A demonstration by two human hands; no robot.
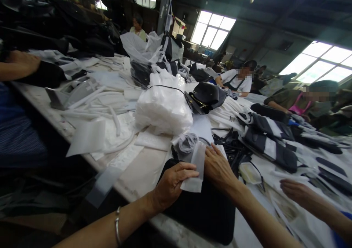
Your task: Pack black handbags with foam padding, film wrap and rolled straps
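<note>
A black flat bag or case [203,215] lies at the table's near edge in front of me. Across its upper part runs a translucent white strip of plastic or foam sheet [198,163]. My left hand [172,182] grips the lower part of that strip, the thumb mostly hidden. Just right of the strip, my right hand [218,163] rests with its fingers stretched out towards the far side; its fingertips are near the strip's upper end. Beyond the strip sits a coiled grey cord or strap [188,142].
A stack of white plastic bags [165,108], tied with black cord, stands ahead. A black cap-like item [206,95] lies behind it. Dark padded pieces [271,150] and black straps [231,149] spread rightward. Co-workers' hands show at left [23,62] and right [295,193].
</note>
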